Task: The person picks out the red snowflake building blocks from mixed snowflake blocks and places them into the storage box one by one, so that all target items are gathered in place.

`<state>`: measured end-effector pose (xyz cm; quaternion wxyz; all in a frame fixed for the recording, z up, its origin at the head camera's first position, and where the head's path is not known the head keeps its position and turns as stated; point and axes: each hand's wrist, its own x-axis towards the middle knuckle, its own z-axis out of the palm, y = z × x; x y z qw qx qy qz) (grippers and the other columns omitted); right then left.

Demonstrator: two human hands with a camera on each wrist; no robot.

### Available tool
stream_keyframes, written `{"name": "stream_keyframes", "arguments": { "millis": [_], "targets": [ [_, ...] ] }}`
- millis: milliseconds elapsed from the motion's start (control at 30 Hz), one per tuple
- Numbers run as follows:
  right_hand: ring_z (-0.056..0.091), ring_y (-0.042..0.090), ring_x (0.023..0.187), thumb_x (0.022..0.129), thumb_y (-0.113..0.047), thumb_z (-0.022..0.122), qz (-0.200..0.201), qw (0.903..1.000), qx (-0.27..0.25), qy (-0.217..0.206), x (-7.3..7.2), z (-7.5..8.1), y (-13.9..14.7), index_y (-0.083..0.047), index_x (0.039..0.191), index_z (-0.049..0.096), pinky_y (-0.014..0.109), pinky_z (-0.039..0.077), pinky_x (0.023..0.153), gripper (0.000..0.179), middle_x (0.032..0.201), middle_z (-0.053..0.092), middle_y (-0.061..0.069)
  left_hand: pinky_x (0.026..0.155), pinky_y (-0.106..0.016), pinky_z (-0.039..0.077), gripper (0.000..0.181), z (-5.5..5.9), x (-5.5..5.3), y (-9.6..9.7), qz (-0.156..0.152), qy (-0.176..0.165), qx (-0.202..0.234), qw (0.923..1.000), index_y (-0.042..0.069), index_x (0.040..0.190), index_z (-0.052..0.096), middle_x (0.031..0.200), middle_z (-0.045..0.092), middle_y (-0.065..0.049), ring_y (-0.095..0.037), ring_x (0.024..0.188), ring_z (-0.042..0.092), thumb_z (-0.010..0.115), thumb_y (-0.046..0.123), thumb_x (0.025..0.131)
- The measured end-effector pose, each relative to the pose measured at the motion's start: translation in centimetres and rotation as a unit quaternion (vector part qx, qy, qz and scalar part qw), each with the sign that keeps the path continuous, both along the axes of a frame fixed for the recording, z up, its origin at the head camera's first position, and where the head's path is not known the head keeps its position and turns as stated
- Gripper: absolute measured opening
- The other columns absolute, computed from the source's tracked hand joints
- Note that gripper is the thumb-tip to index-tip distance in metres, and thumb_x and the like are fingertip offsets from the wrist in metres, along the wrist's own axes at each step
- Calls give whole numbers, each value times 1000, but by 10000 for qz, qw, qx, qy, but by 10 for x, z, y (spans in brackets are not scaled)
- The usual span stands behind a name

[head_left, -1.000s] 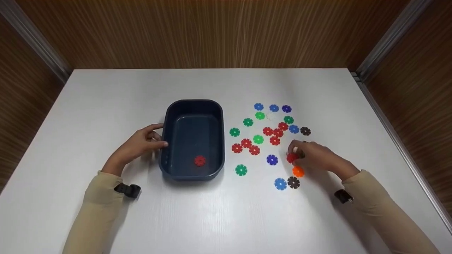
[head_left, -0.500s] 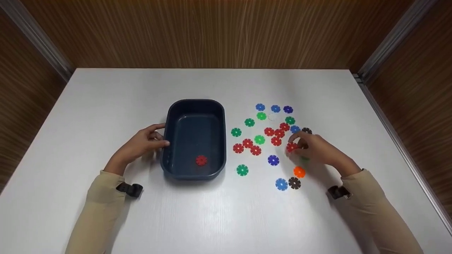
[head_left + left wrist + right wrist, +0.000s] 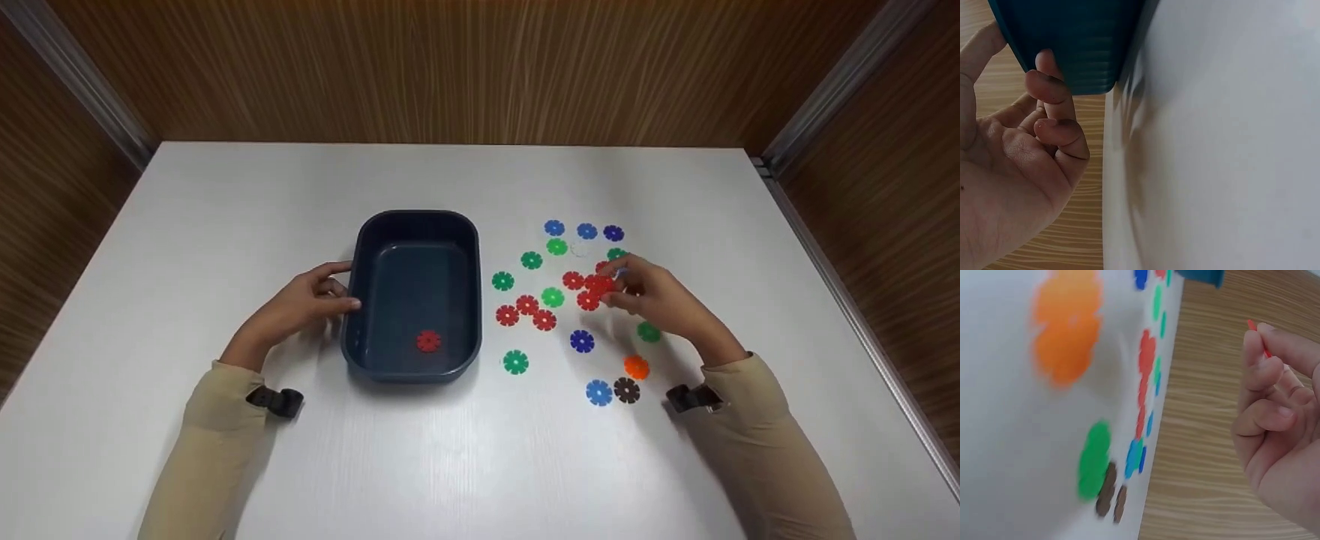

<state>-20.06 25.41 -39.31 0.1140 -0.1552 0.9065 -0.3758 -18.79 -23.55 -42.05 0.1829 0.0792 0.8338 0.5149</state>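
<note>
The right hand point(image 3: 658, 298), right of centre in the frame, pinches a red disc point(image 3: 603, 286) between thumb and finger. The bin point(image 3: 420, 289) lies to the left of that disc, its long axis running up and down the frame, with more discs point(image 3: 527, 305) on the table point(image 3: 465, 465) between. The left hand point(image 3: 304, 304) is nearer the bin: it grips the left wall, thumb at the rim, so the right wall faces the pinched disc. A second red disc point(image 3: 428, 341) lies in the bin's lower part.

In the head view the pinched disc overlaps a red cluster point(image 3: 573, 280); the right wrist view shows it edge-on against wood panelling point(image 3: 1207, 410), raised off the table. That view also shows two brown discs point(image 3: 1107, 489) by a green disc point(image 3: 1095, 458); the head view shows one, lower right, below an orange disc point(image 3: 637, 367).
</note>
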Motion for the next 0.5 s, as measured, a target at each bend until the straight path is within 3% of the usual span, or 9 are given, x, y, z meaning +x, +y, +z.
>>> {"name": "stream_keyframes", "arguments": {
  "millis": [300,500],
  "targets": [
    [59,32,81,93,-13,65,-100,9970,-771,-43,-12,3,-33,-8,125,54,25,53,73,34,91,60,11,77,-21,45,69,-1,0,1,18,-6,100,9999,6,148,35,92,56,1,-5,81,56,69,21,89],
    [62,21,79,93,-8,64,-35,9891,-1471,18,-16,3,-56,-5,125,53,23,54,75,34,88,62,5,75,-21,46,68,-3,-1,0,29,-34,231,9997,4,147,34,90,56,3,-5,79,56,68,17,90]
  ]
}}
